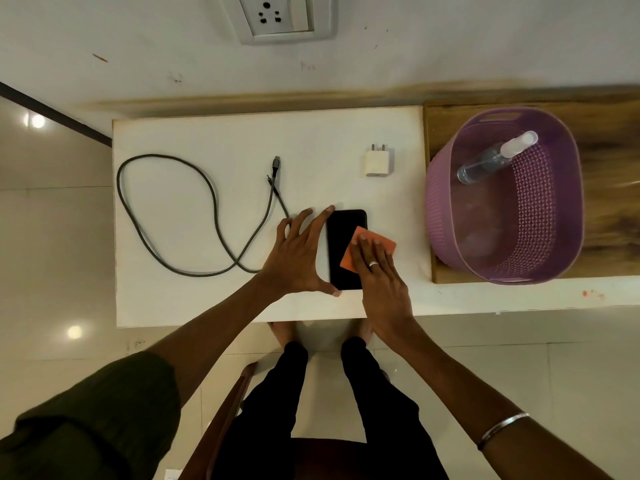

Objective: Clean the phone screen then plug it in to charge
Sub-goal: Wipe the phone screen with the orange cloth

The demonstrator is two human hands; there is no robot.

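A black phone [343,244] lies screen up on the white table [207,299]. My left hand [298,258] braces it, with the index fingertip at its far left corner and the thumb at its near left corner. My right hand [381,275] lies flat with straight fingers pressing a folded orange cloth [349,261] onto the right half of the screen. A grey charging cable [207,209] loops over the left of the table. A white charger adapter [376,161] lies beyond the phone. A wall socket [277,15] sits on the wall above.
A purple plastic basket [554,244] stands on a wooden board [606,133] at the right, holding a clear spray bottle [491,161]. A wooden chair [235,403] is below me between my legs and the table's near edge.
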